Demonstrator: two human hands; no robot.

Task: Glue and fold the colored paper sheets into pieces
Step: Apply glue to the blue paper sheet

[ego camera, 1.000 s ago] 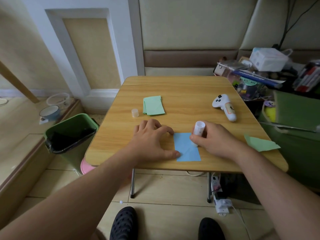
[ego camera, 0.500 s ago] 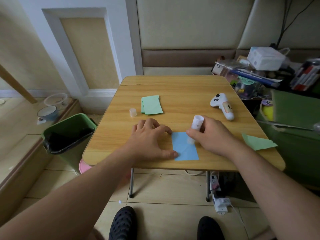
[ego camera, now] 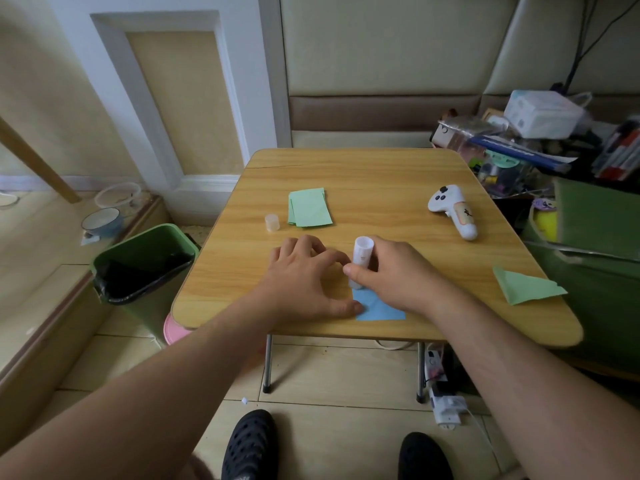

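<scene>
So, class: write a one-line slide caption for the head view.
Right hand rubs glue stick on blue paper; left hand steadies it.

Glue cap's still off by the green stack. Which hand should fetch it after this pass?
Left, probably. The left hand only presses the blue sheet flat and lies nearer the cap, which stands on its side of the table. The right hand grips the glue stick.

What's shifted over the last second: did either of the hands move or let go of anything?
The right hand, gripping the white glue stick throughout, slid it left across the blue paper sheet, toward the left hand. Nothing was let go. The left hand stayed pressed on the sheet; the green paper stack, small clear cap and white controller did not move.
</scene>
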